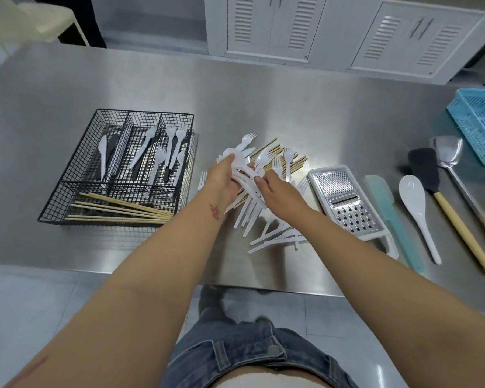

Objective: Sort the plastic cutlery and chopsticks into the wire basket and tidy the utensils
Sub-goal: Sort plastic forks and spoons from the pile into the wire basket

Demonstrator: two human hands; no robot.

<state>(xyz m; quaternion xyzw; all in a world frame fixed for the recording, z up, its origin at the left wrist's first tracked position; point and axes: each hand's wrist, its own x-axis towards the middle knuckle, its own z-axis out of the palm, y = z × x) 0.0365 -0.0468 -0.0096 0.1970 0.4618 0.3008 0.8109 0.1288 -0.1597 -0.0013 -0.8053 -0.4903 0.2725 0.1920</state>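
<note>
A black wire basket (67,203) sits on the steel table at the left, with white and black plastic cutlery in its three upper compartments and wooden chopsticks (118,210) in the front one. A pile of white plastic cutlery (272,231) lies mid-table on more chopsticks (291,163). My left hand (221,179) grips a bunch of white forks and spoons (242,163) lifted off the pile. My right hand (275,189) pinches the same bunch from the right.
A metal grater (345,200) lies right of the pile. Beyond it lie a teal spatula (392,217), a white rice spoon (416,208), a black spatula (426,172) and a steel turner (448,155). A blue plastic basket (479,121) stands far right. The table's front edge (151,275) is near.
</note>
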